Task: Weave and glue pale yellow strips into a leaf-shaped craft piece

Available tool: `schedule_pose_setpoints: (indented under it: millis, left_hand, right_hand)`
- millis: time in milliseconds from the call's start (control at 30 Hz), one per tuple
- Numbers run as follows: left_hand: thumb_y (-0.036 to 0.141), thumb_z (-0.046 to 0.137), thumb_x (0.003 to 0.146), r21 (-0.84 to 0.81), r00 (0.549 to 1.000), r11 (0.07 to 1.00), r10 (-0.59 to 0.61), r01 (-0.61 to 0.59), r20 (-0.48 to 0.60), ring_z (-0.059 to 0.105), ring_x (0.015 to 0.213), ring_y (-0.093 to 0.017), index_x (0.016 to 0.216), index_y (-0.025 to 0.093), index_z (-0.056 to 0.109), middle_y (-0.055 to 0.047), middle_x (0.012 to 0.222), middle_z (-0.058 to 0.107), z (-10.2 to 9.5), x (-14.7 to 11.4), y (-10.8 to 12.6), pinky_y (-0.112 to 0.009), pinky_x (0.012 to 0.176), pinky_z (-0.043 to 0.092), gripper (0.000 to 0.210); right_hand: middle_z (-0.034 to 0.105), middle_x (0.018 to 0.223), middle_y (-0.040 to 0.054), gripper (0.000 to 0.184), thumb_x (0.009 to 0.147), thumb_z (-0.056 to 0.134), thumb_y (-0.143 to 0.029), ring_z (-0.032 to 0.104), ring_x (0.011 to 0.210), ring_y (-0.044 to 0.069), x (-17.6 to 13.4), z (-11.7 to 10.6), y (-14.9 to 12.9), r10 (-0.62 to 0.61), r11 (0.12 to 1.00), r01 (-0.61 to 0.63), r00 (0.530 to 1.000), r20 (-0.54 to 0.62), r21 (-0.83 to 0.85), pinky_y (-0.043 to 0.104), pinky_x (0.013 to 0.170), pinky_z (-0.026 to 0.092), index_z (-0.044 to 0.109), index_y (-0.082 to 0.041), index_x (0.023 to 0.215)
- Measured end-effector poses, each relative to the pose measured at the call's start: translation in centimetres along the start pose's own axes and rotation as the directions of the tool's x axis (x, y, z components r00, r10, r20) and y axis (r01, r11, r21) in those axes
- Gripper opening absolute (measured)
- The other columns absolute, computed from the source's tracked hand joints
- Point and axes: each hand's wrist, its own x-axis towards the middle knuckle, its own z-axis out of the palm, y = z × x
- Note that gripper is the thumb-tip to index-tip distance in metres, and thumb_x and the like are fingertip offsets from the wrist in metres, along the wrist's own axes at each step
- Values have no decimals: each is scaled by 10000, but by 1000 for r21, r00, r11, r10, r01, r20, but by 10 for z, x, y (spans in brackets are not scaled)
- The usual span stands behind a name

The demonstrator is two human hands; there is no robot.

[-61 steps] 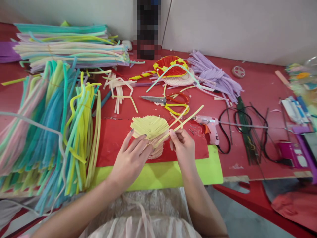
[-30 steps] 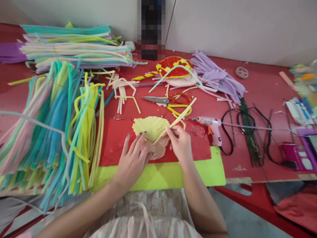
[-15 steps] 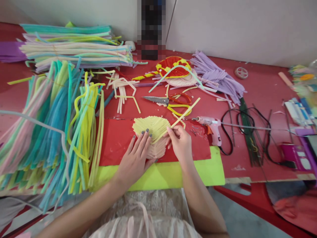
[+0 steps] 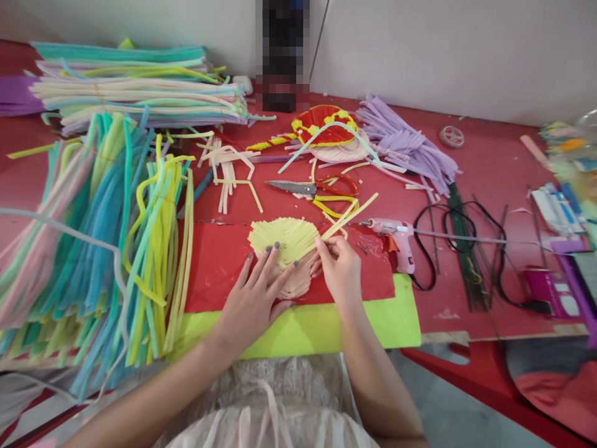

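A shell-shaped piece (image 4: 282, 233) made of pale yellow pipe cleaners laid side by side, cream-pink at its lower part, lies flat on a red sheet (image 4: 212, 267). My left hand (image 4: 252, 302) rests on its lower left with fingers stretched and spread, pressing it down. At its right edge, my right hand (image 4: 342, 267) pinches a pale yellow pipe cleaner (image 4: 352, 214) between thumb and fingers. That pipe cleaner sticks out up and to the right, apparently with a second strand beside it. My right fingers partly hide the edge of the piece.
Scissors (image 4: 298, 187) lie beyond the piece, and a pink glue gun (image 4: 396, 233) with a black cord is at the right. Bundled pipe cleaners (image 4: 107, 230) crowd the left. Purple pipe cleaners (image 4: 415, 146) and a red-yellow fan-shaped piece (image 4: 321, 121) lie at the back.
My left index finger has spread away from the other fingers, to the right across the piece. The outer end of the pipe cleaner by my right hand now shows as two strands. The view has shifted slightly.
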Motion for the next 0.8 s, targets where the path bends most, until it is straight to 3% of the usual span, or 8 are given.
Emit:
schedule_pose_setpoints:
  millis: [567,667,800]
  left_hand:
    - [466,448,958,7,1000,1000,-12,12,19,250,1477,-315,1512,281,323,-139,1616,207,-2,1,1,-559,1153,294,597]
    - [468,453,957,2,1000,1000,-15,15,23,246,1479,-310,1511,297,321,-126,1620,201,-3,1,0,-556,1156,290,595]
    - [475,429,965,7,999,1000,-21,21,36,239,1483,-297,1514,326,302,-112,1628,178,-5,0,0,-564,1158,281,582]
  right_hand:
    - [591,607,-60,221,916,561,-434,551,377,108,-5,2,2,-82,979,69,995,-63,-192,204,358,437,465,-240,869]
    - [615,686,-31,145,937,545,-374,603,508,125,-7,2,5,-225,923,183,970,-90,-338,241,484,506,516,-234,914]
    - [645,999,76,130,949,535,-260,660,901,191,-15,-3,6,-505,740,411,862,-36,-533,336,783,572,610,-218,1046]
